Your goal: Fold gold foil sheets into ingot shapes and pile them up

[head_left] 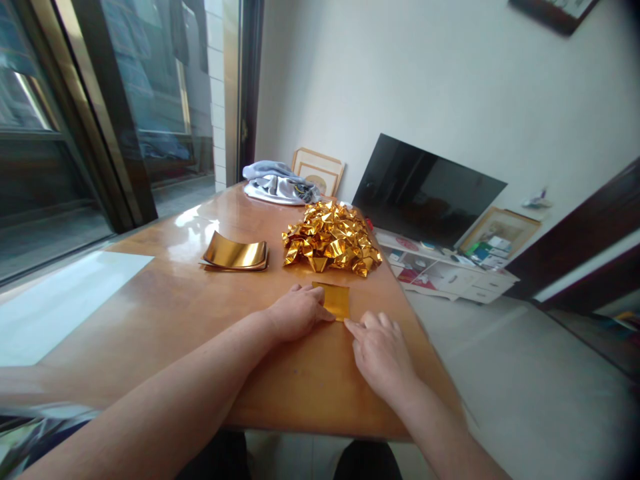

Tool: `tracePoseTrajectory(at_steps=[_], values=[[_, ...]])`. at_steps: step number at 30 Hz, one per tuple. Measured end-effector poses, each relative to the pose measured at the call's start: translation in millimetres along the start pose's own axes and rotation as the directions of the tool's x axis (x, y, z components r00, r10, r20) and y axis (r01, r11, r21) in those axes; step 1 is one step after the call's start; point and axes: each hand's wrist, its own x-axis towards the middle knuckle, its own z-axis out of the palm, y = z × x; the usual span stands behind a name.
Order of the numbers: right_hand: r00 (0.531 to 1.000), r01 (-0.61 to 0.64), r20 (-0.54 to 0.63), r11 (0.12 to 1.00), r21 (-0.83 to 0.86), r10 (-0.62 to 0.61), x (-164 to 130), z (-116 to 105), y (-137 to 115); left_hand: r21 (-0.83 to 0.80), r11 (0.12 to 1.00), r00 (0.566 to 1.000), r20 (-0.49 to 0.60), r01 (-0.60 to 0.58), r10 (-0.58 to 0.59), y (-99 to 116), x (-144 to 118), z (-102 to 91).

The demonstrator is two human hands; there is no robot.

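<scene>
Gold foil sheet [334, 299] gleams, smooth and mirror-bright. The pile [331, 239] behind is the same metallic foil, crinkled and glittering. The stack [235, 253] shines like polished brass. Wooden table [165, 313], varnished, glossy, catching glare. Soft matt cloth [278, 183] sits at the far end.

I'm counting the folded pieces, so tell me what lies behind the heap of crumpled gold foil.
Behind the heap of crumpled gold foil, at the table's far end, lie a grey cloth bundle and picture frames leaning on the wall. Whatever sits directly behind or under the heap is covered.
</scene>
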Motion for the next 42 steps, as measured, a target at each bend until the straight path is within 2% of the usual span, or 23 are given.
tracePoseTrajectory(at_steps=[6,10,12,15,23,29,37,42], values=[[0.999,-0.045,0.01,0.999,-0.015,0.045,5.0,-10.9,7.8,-0.008,1.0,1.0,0.007,0.026,-0.026,1.3,0.3,-1.9],[0.999,0.005,0.039,0.998,0.061,-0.007,14.1,-17.4,-7.2,0.004,1.0,1.0,0.006,0.023,-0.023,-0.1,0.3,-1.5],[0.995,0.045,0.087,0.993,0.105,-0.054,16.6,-15.6,-15.4,0.015,1.0,1.0,0.006,0.024,-0.024,-1.2,0.1,-0.3],[0.989,0.038,0.14,0.992,0.124,-0.055,16.6,-9.7,-22.2,0.009,0.999,0.999,0.009,0.035,-0.035,-2.5,-0.2,1.6],[0.979,0.075,0.188,0.997,0.008,-0.075,14.6,-5.7,-23.2,-0.101,0.985,0.989,-0.042,0.139,-0.144,-11.2,-4.2,-0.8],[0.963,0.17,0.22,0.984,-0.055,-0.154,20.3,-9.5,-22.3,-0.114,0.972,0.978,0.007,0.208,-0.208,-19.2,-7.6,-8.7],[0.938,0.297,0.216,0.95,-0.093,-0.272,30.0,-14.0,-23.6,-0.157,0.96,0.973,0.039,0.233,-0.23,-24.7,-7.5,-10.3],[0.929,0.32,0.226,0.943,-0.087,-0.294,33.2,-11.7,-21.9,-0.163,0.955,0.969,0.046,0.247,-0.243,-26.0,-6.7,-9.1]])
